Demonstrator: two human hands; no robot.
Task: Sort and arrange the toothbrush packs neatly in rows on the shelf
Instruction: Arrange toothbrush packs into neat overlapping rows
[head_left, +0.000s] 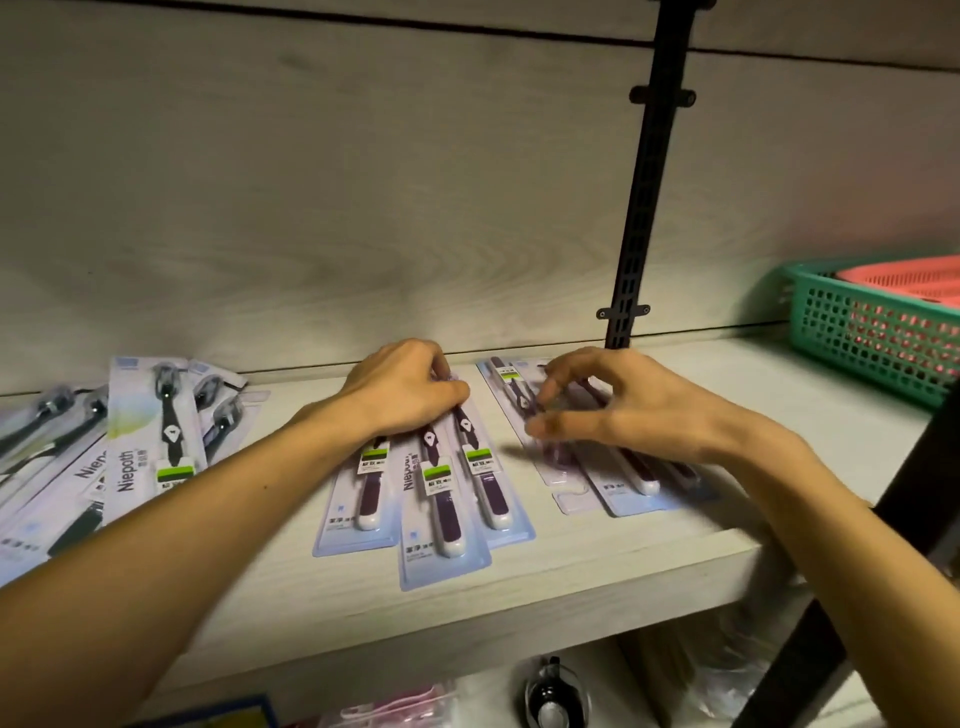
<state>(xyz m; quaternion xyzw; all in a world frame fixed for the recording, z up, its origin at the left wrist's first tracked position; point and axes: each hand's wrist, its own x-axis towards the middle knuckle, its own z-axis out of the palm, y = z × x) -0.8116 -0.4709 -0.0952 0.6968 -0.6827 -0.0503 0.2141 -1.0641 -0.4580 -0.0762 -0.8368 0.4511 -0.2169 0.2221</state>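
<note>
Three purple toothbrush packs (441, 499) lie fanned and overlapping in the middle of the wooden shelf (597, 561). My left hand (405, 389) rests on their far ends with its fingers curled over them. A second group of purple packs (623, 483) lies to the right, partly under my right hand (602, 400). That hand hovers with fingers bent, its fingertips pinching at the top pack near its far end. At the left lies a loose heap of black toothbrush packs (140, 457), askew and overlapping.
A green plastic basket (872, 338) holding a red basket stands at the shelf's back right. A black slotted upright (644, 208) runs up the back wall behind my right hand. Goods on the lower shelf (550, 701) show below the front edge.
</note>
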